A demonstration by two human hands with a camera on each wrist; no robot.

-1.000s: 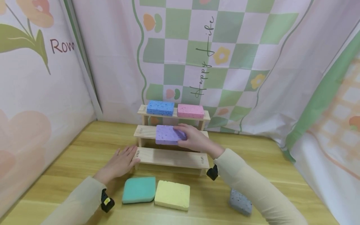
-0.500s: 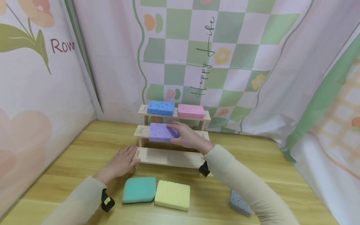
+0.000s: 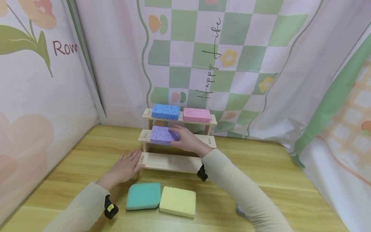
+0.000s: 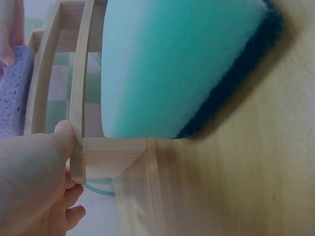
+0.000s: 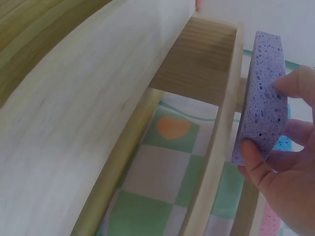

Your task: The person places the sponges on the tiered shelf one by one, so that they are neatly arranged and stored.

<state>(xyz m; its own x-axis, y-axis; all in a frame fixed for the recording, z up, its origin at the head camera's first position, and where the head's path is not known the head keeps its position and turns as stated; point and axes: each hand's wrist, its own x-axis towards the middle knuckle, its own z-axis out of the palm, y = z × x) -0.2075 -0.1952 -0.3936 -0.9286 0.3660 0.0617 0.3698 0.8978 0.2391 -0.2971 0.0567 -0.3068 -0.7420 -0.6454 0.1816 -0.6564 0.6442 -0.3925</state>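
Note:
My right hand (image 3: 188,139) grips a purple sponge (image 3: 160,135) by its right end, over the left part of the middle step of a three-step wooden display stand (image 3: 174,162). Seen from the right wrist, the thumb and fingers pinch the speckled sponge (image 5: 266,93) close over the plank. My left hand (image 3: 123,169) holds the stand's lowest step at its left end. In the left wrist view, its thumb (image 4: 63,135) lies along the plank's front, with the fingers beyond the end. A blue sponge (image 3: 165,111) and a pink sponge (image 3: 196,115) sit on the top step.
In front of the stand, a teal sponge (image 3: 143,196) with a dark scouring side lies beside a yellow sponge (image 3: 177,201) on the wooden table (image 3: 95,145). A grey sponge (image 3: 242,211) is mostly hidden under the right sleeve. Printed curtains (image 3: 121,64) hang behind and at both sides.
My right hand has carried the purple sponge leftward along the middle step, from near its centre toward its left end. The right sleeve now covers most of the grey sponge. My left hand stays put.

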